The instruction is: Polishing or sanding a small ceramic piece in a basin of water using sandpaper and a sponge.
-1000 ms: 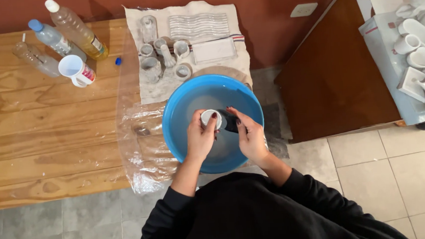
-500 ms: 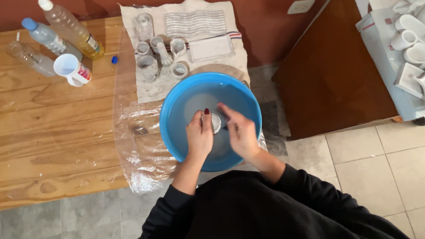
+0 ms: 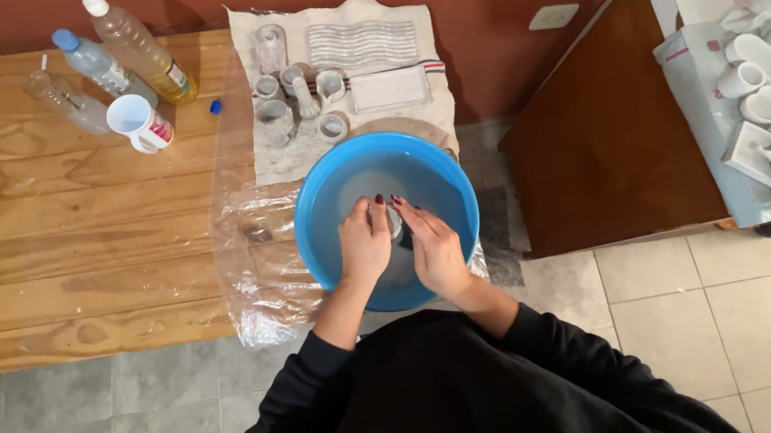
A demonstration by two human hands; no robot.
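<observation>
While you stand at the wooden table (image 3: pixel 74 227), where a clear plastic sheet (image 3: pixel 249 251) lies under the work, both your hands are down inside the big blue basin (image 3: pixel 318 212) that sits at the table's edge. Behind the basin a pale cloth (image 3: pixel 288 160) carries several small grey-white cast pieces (image 3: pixel 274 121), and to the left stand plastic bottles (image 3: pixel 139 49) and a white cup (image 3: pixel 137 123). Your left hand (image 3: pixel 365 244) and right hand (image 3: pixel 432 249) are closed together around one small pale round piece (image 3: pixel 394 222), fingers curled and pinching it from both sides. I think it is best to keep the piece low over the middle of the basin, hold it lightly but firmly with the left hand, and let the right one work slowly, so it does not slip. The piece is mostly hidden; which way it points and where its long axis runs, I cannot tell.
</observation>
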